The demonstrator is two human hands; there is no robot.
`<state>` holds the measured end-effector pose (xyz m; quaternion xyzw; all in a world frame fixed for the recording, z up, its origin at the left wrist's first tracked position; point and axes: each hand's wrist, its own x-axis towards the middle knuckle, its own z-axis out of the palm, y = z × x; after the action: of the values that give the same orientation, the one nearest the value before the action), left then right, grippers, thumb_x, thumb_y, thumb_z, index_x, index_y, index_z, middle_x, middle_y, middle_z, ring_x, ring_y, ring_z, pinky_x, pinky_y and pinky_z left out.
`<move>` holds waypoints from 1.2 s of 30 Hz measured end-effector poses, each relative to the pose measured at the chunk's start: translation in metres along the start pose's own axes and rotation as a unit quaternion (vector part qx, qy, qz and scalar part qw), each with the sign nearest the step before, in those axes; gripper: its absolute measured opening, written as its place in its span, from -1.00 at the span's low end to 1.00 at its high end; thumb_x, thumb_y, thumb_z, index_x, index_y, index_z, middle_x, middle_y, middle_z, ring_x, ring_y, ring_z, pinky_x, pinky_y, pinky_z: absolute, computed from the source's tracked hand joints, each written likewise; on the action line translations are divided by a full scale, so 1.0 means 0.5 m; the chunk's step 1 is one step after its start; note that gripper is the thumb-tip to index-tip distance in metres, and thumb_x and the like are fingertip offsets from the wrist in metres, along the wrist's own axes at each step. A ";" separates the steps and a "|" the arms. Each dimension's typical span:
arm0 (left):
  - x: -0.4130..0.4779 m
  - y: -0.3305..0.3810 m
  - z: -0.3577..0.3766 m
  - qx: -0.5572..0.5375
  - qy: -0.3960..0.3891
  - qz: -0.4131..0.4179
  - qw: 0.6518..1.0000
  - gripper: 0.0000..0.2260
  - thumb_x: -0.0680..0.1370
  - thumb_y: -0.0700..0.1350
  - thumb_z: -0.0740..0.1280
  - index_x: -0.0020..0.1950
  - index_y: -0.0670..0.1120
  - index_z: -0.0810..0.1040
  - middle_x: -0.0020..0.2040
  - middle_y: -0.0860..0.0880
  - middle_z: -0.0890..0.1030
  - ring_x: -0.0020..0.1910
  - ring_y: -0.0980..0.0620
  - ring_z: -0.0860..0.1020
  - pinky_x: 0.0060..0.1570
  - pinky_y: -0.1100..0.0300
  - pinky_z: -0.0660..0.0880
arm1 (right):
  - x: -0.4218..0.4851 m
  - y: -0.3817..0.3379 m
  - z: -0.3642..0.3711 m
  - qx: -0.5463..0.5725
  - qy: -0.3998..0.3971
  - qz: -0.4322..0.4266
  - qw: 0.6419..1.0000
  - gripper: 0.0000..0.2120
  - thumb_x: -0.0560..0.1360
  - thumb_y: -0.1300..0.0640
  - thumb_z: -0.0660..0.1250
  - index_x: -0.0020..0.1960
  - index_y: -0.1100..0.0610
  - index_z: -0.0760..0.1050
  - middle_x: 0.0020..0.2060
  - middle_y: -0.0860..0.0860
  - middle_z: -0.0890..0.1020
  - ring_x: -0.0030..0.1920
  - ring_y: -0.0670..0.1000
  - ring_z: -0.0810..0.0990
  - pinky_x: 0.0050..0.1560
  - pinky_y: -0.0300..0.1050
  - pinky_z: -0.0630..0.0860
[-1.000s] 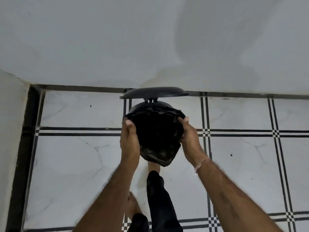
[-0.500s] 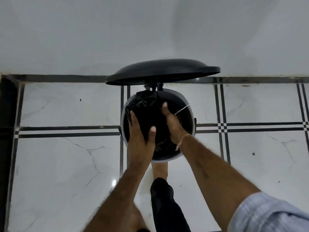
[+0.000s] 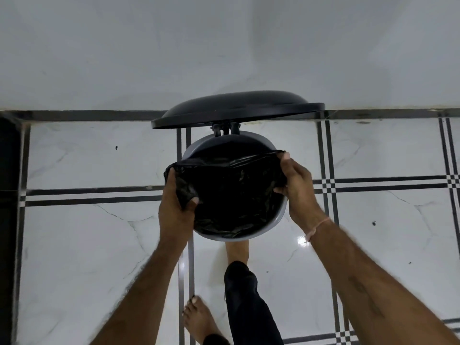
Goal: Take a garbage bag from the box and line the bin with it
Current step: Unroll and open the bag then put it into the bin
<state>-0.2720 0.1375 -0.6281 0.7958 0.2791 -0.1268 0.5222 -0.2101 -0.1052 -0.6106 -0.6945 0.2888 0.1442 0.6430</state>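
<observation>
**Fig.** Garbage bag (image 3: 231, 192) held spread over the mouth of the bin (image 3: 271, 226). The lid (image 3: 236, 108) was raised behind the bin, and a bare foot (image 3: 236, 250) was set at the bin's near base (pedal not visible).

The bag's hem was gripped by the left hand (image 3: 174, 207) at the bin's left rim, thumb curled over the film. It was pinched by the right hand (image 3: 296, 185) at the bin's right rim. The film was drawn taut between the two above the opening, w/ the rest sagging inside the near rim.

Handling, as judged:
- **Material:** thin black plastic, v. light, limp, no shape of its own.
- **Risks:** slippery, apt to cling to itself, easily stretched or torn if hauled hard against the rim.
- **Hold:** best taken at the hem only, at opposite sides of the bin, a fold bunched under each thumb, so that the hem could be turned out over the rim.

The far hem, by the hinge, was not yet seen folded over.
</observation>
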 end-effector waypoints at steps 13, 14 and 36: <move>0.068 0.079 0.021 0.266 0.103 0.237 0.929 -0.58 0.64 0.09 0.33 0.44 -0.08 0.51 0.36 -0.11 0.58 0.34 -0.21 0.46 0.21 -0.12 0.41 | -0.001 0.005 -0.019 -0.053 -0.028 -0.079 0.995 -0.62 0.70 -0.05 0.26 0.40 0.11 0.61 0.23 0.04 0.73 0.32 0.01 0.65 0.43 0.11 0.53; 0.084 0.089 0.034 0.293 0.067 0.244 0.922 -0.57 0.66 0.09 0.30 0.48 -0.07 0.48 0.35 -0.09 0.60 0.34 -0.20 0.46 0.21 -0.13 0.43 | -0.005 0.008 -0.021 -0.054 -0.032 -0.086 0.994 -0.63 0.70 -0.05 0.27 0.40 0.10 0.61 0.23 0.02 0.73 0.32 -0.02 0.65 0.44 0.10 0.53; 0.219 0.069 0.025 -0.029 0.110 -0.040 0.993 -0.71 0.47 0.17 0.53 -0.21 -0.04 0.70 -0.29 0.09 0.72 -0.28 0.10 0.67 -0.05 0.19 0.62 | 0.139 -0.018 0.009 -0.163 0.013 -0.066 0.984 -0.56 0.57 -0.28 0.30 0.21 0.05 0.59 0.19 0.06 0.68 0.26 0.12 0.64 0.39 0.22 0.50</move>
<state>-0.1618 0.1498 -0.6612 0.7775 0.3699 -0.0516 0.5059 -0.1490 -0.1156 -0.6435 -0.8092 0.2237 0.1376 0.5255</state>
